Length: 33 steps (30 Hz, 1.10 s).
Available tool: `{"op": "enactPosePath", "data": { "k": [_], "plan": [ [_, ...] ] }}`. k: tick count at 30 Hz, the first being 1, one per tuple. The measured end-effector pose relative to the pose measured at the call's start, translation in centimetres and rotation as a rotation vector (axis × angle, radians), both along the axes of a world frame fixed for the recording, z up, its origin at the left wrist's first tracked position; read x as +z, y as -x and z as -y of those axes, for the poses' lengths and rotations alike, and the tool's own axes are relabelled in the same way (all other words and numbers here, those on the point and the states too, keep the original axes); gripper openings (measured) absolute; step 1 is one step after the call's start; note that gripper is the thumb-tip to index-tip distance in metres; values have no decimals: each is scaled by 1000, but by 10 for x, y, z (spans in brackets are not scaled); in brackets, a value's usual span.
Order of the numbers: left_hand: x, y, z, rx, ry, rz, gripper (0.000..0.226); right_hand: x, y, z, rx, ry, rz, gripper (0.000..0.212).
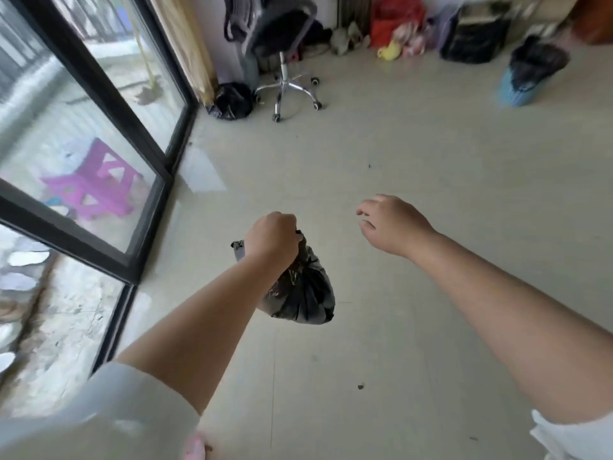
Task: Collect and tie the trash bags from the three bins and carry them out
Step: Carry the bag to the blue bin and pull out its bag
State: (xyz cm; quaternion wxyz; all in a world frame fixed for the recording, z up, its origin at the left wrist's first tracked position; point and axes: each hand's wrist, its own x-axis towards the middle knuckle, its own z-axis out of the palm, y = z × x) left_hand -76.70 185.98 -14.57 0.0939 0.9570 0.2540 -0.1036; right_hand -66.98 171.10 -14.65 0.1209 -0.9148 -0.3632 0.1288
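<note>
Your left hand [272,239] is closed in a fist around the gathered neck of a small black trash bag [300,295], which hangs clear of the floor below your wrist, near the middle of the view. It looks knotted, though your fingers cover the top, so I cannot tell for sure.

Far left, past the black-framed glass door [99,91], a second black bag [230,101] sits on the floor at the foot of the door frame, just beside the wheeled base of an office chair [287,84].

Your right hand [389,224] is empty, fingers loosely curled and partly spread, held out over bare floor.

Far right, a blue bin [512,92] is lined with a black bag that bunches over its rim, not yet lifted out.

Risks, as I judge them: if the neck you hold is only pinched and not tied, a swing could let it slip and spill. Reaching for the bag by the chair, you could catch a caster or a chair leg. The liner in the blue bin may snag on its rim if pulled one-handed.

Room is good: the tiled floor [381,154] between you and both targets is open. The tight edges are the door frame on the left and the clutter along the far wall.
</note>
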Motion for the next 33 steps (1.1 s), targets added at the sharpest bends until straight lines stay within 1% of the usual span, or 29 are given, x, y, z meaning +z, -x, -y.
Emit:
{"op": "enactPosePath", "data": {
  "k": [4, 8, 12, 14, 19, 22, 25, 29, 33],
  "plan": [
    [81, -86, 22, -27, 12, 128, 28, 81, -71, 35, -57, -6, 59, 38],
    [132, -182, 39, -75, 25, 243, 27, 143, -155, 62, -132, -8, 139, 40],
    [165, -284, 57, -199, -8, 248, 24, 181, -243, 82, -217, 10, 212, 42],
    [178, -340, 72, -269, -27, 229, 16, 192, -288, 93, -273, 33, 221, 42],
    [188, -477, 125, -420, -58, 180, 15, 195, -404, 134, -420, 61, 221, 44],
    [179, -558, 158, -484, -78, 134, 13, 179, -475, 167, -485, 126, 204, 43],
    [165, -641, 186, -511, -97, 100, 10, 161, -554, 200, -495, 204, 206, 40],
    [146, -758, 225, -465, -95, 68, 9, 142, -674, 245, -472, 193, 179, 38],
    [133, -865, 254, -402, -92, 40, 21, 131, -782, 288, -447, 206, 179, 37]
  ]
}}
